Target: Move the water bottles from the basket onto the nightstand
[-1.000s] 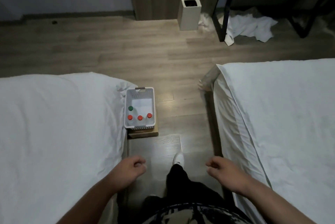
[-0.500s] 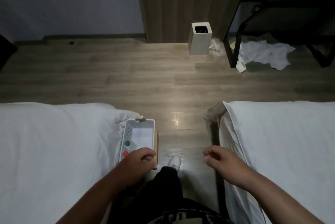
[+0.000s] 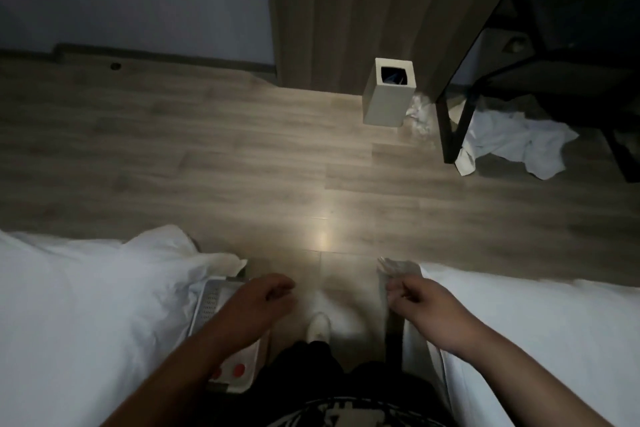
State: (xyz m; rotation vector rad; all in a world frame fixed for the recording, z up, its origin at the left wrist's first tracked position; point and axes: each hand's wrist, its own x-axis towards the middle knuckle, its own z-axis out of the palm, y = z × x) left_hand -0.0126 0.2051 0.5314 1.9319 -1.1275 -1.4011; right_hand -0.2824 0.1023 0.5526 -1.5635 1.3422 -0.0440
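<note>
Basket (image 3: pixel 211 302) nearer, beneath left hand (image 3: pixel 258 303).

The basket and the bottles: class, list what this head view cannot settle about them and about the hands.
- Basket: the left forearm covers most of it, so its contents are hidden.
- Bottles: only two red caps show; the count cannot be told.
- Nightstand: not in the view.
- Left hand and right hand: blurred and dim; they appear empty, fingers loosely curled.
</note>
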